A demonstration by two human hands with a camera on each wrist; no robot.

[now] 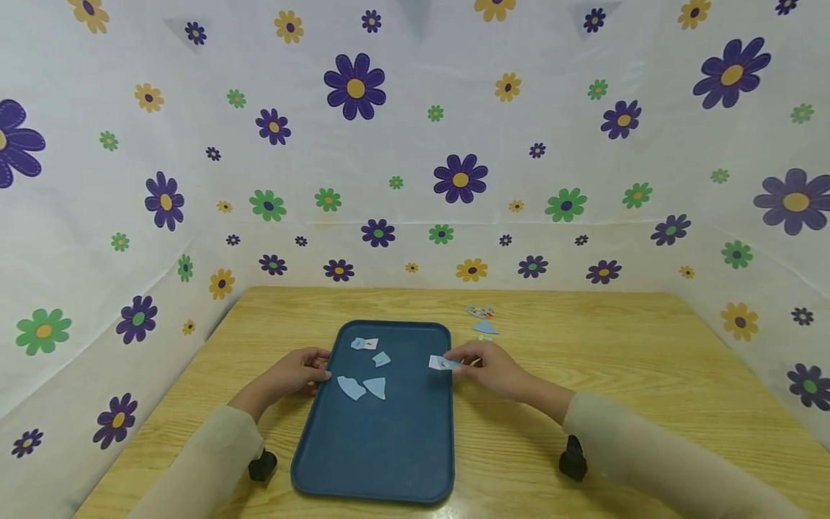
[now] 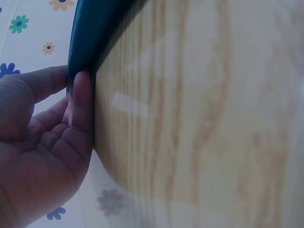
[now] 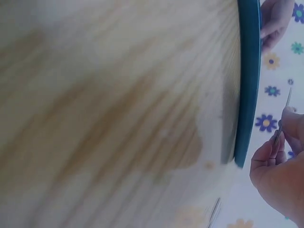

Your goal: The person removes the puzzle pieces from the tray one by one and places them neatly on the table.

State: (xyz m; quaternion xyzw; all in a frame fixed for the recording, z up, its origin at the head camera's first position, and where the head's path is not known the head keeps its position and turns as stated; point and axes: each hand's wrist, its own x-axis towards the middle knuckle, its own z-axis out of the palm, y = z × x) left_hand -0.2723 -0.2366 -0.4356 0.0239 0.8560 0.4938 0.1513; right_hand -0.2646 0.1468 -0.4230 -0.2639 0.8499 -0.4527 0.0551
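A dark blue tray (image 1: 382,450) lies on the wooden table. My left hand (image 1: 292,373) holds its left edge, thumb at the rim and fingertips against the underside in the left wrist view. Between thumb and fingers, my right hand (image 1: 489,369) pinches a flat printed puzzle piece (image 1: 441,362) above the tray's right rim; edge-on, this piece (image 3: 289,97) looks thin in the right wrist view. Inside the tray are a printed piece (image 1: 364,344), a small light-blue piece (image 1: 381,359) and two plain light-blue pieces (image 1: 351,388), (image 1: 375,388) lying side by side.
Beyond my right hand, a colourful piece (image 1: 480,311), a light-blue triangular piece (image 1: 485,328) and a small yellowish piece (image 1: 483,337) lie on the table (image 1: 583,339). A white flowered cloth (image 1: 402,144) encloses the back and sides.
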